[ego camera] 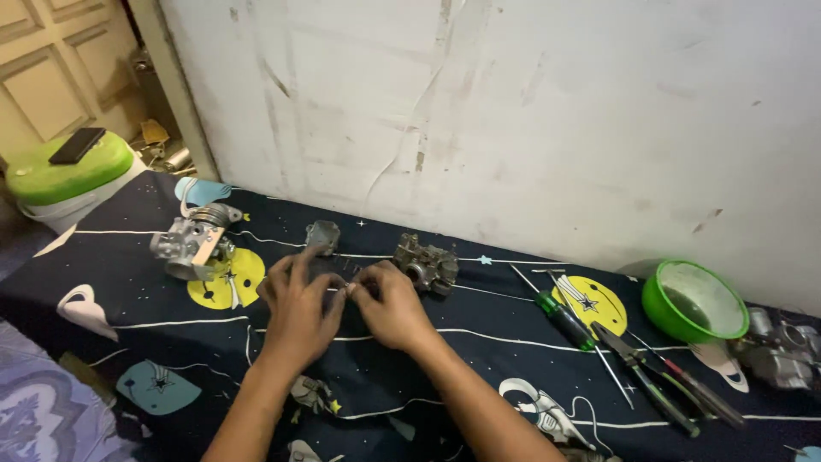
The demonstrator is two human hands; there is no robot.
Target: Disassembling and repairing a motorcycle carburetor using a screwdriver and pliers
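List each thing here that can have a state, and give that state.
Left hand: fingers pinching a small part, too small to identify.
Right hand: fingertips meeting the left hand's.
Green bowl: upright, tilted.
Green-handled screwdriver: lying flat.
Pliers: lying flat.
Bucket lid: closed.

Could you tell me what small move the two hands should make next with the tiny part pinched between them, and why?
Probably lift the tiny part slightly clear of the cloth to see it. The left hand and right hand meet fingertip to fingertip over it, hiding most of it, and small loose pieces lie just beyond, near a carburetor body.
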